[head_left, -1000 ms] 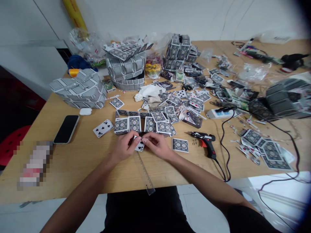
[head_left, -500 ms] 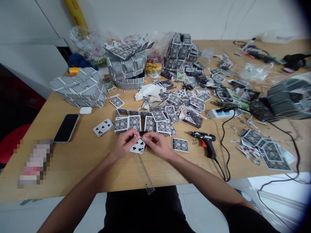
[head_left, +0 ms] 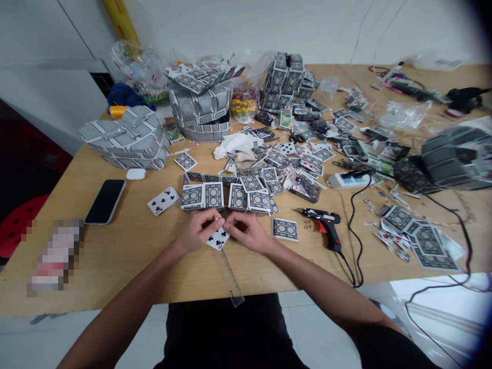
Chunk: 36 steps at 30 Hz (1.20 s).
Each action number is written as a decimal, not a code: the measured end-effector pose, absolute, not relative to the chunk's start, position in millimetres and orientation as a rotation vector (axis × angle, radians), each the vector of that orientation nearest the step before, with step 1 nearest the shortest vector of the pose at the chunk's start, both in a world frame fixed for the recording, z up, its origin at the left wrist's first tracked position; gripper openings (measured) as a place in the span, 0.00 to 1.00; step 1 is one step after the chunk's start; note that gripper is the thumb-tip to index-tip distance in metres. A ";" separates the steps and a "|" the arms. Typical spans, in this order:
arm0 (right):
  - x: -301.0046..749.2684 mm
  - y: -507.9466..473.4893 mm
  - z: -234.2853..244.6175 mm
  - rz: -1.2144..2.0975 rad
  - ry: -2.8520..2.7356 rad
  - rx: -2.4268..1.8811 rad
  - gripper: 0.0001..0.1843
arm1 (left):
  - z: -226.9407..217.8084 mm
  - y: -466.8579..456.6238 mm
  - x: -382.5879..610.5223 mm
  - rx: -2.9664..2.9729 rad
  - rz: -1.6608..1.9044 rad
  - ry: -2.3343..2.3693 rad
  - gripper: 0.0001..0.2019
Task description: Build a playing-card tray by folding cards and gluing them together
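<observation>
While scattered cards cover the wooden counter (head_left: 126,246), the left hand (head_left: 199,230) and right hand (head_left: 248,231) meet at lower centre, their fingers (head_left: 234,220) pinching a clubs playing card (head_left: 218,240) just below a row of face-down cards (head_left: 215,196).

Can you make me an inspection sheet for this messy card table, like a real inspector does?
Surface: wooden table, scattered with cards and scraps.
Job's things: club playing card, below a row of face-down playing cards.
Clutter: crumpled tissue, card-covered boxes, smartphone.
Grippers: left hand and right hand meet at the card's upper edge; cannot tell if the fingers grip it.
Cables: black cable from the hot glue gun; power strip with plugs.
Surroundings: white wall, red stool.
</observation>
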State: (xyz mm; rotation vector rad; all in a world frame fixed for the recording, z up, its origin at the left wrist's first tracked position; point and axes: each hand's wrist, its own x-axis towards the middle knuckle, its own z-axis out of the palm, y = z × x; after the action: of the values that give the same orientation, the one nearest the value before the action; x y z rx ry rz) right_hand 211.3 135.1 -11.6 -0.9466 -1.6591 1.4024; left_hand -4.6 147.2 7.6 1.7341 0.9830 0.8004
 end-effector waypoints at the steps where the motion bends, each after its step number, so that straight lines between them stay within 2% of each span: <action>1: 211.5 135.0 -10.8 1.423 -1.663 -0.944 0.20 | 8.1 147.6 -4.9 1.690 0.793 0.974 0.19; 8: 211.9 133.8 -10.9 1.527 -1.619 -0.930 0.22 | 12.5 150.2 -4.9 1.525 0.791 0.936 0.25; 13: 210.9 133.6 -13.5 1.490 -1.605 -0.970 0.22 | 12.7 150.8 -6.3 1.618 0.803 0.959 0.25; 22: 205.5 134.1 -16.8 1.619 -1.438 -0.986 0.25 | 10.9 151.9 -7.7 1.690 0.835 0.992 0.25; 36: 203.6 134.9 -15.7 1.603 -1.340 -0.947 0.25 | 14.5 145.2 -9.7 1.480 0.834 0.841 0.16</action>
State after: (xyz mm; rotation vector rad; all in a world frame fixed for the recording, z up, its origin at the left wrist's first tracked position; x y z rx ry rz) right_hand 203.6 134.9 -15.7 -0.9465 -1.3399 1.6030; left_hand -9.7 145.2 14.5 1.4802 0.8412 0.8337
